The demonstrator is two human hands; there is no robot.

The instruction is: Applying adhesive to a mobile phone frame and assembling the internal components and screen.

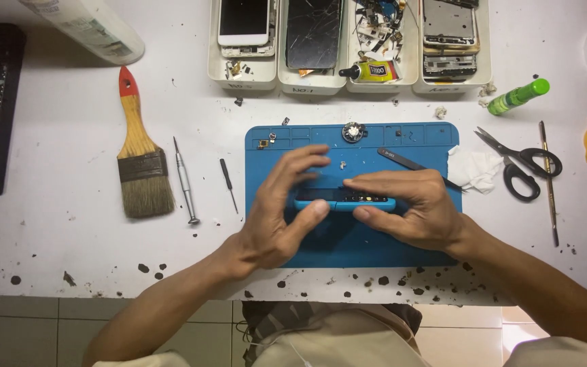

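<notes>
Blue mat [348,248] (white bench): left hand [276,221], right hand [409,207] fingers pinching blue phone [344,199].

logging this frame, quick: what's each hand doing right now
Left hand: closed on the left end of the blue phone.
Right hand: closed on the phone's right end, above the blue mat.

1. Work mat [402,139], frame centre: blue.
2. Phone [344,200] on the mat: blue casing, dark face.
3. Paintbrush [140,160], left: red-tipped wooden handle, tan bristles.
4. Bottle [518,96], upper right: green.
5. Scissors [521,163], right: black handles.
6. Tabletop [69,245]: white, dark-speckled.
</notes>
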